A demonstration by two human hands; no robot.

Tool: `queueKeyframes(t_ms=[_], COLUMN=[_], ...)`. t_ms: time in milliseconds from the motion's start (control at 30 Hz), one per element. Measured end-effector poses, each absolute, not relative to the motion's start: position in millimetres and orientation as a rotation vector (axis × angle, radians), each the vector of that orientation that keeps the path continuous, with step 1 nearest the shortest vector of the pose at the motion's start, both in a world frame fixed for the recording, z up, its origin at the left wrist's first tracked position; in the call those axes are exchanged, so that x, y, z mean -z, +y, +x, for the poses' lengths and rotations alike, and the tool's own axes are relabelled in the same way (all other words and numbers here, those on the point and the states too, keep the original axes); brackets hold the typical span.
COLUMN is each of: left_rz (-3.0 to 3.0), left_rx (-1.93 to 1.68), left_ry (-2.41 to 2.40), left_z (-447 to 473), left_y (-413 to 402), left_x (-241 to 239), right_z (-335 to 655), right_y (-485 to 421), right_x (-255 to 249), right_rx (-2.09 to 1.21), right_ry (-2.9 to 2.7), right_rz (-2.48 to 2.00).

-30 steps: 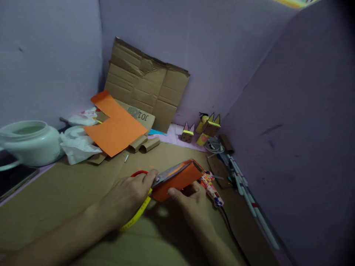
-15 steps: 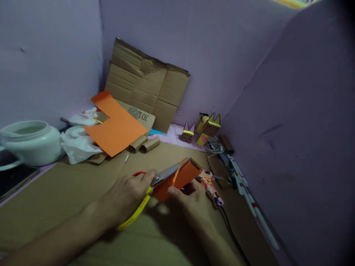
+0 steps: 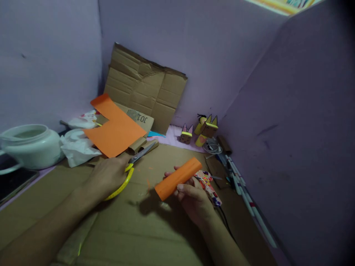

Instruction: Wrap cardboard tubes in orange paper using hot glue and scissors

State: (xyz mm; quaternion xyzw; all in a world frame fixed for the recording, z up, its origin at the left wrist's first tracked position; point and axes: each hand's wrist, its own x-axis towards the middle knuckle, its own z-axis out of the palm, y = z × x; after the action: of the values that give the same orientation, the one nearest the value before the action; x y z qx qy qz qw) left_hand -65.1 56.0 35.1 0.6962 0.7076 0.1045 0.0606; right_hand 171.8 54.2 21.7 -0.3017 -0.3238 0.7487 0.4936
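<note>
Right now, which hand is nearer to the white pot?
Left. The left hand, holding scissors, is to the right of the white pot; the right hand, holding an orange tube, is farther right.

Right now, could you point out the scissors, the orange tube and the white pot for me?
Scissors (image 3: 136,158): head view, on the blades near the pivot.
Orange tube (image 3: 179,178): head view, midway along its side.
White pot (image 3: 37,150): head view, on its rounded body.
</note>
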Motion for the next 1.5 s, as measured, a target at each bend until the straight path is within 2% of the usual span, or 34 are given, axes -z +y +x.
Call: queueKeyframes(t_ms=[567, 800, 1000, 1067, 1133, 1167, 1200, 1267, 1333, 1433, 1500], left_rz=[2.028, 1.945, 1.935, 1.951, 1.865, 1.743, 1.591, 1.349, 1.227, 1.194, 1.177], left_rx=[-0.129, -0.179, -0.214, -0.401, -0.787, -0.958, -0.979, -0.873, -0.681, -0.484, -0.474], left_ry=[2.393, 2.394, 2.404, 2.401, 2.165, 1.885, 1.585, 1.16, 0.939, 0.919, 0.976], left_z=[-66.4, -69.4, -73.7, -66.1, -50.2, -39.8, -28.5, -6.3, 11.0, 20.0, 11.6], left_y=[63.7, 68.1, 67.6, 61.4, 52.1, 47.0, 41.9, 33.5, 28.7, 28.5, 32.1], left_x=[-27.0, -23.0, -33.4, -37.8, -38.1, -36.1, -33.0, -24.8, -17.3, -13.5, -16.8], right_z=[172.9, 177.0, 184.5, 180.8, 175.4, 172.7, 170.2, 166.3, 164.2, 165.3, 169.2], right_y=[55.6, 57.1, 57.9, 55.3, 52.7, 51.7, 50.7, 49.1, 47.7, 47.7, 50.0], right_x=[-17.7, -22.7, -30.4, -27.1, -22.8, -20.8, -19.2, -16.7, -15.3, -15.4, -17.4], right_rx=[-1.957, -1.767, -1.443, -1.463, -1.503, -1.503, -1.497, -1.477, -1.448, -1.367, -1.326], right_ry=[-0.695, -0.72, -0.908, -0.98, -0.977, -0.961, -0.941, -0.907, -0.914, -0.959, -0.934], right_rz=[-0.658, -0.659, -0.673, -0.663, -0.647, -0.638, -0.625, -0.586, -0.55, -0.549, -0.565])
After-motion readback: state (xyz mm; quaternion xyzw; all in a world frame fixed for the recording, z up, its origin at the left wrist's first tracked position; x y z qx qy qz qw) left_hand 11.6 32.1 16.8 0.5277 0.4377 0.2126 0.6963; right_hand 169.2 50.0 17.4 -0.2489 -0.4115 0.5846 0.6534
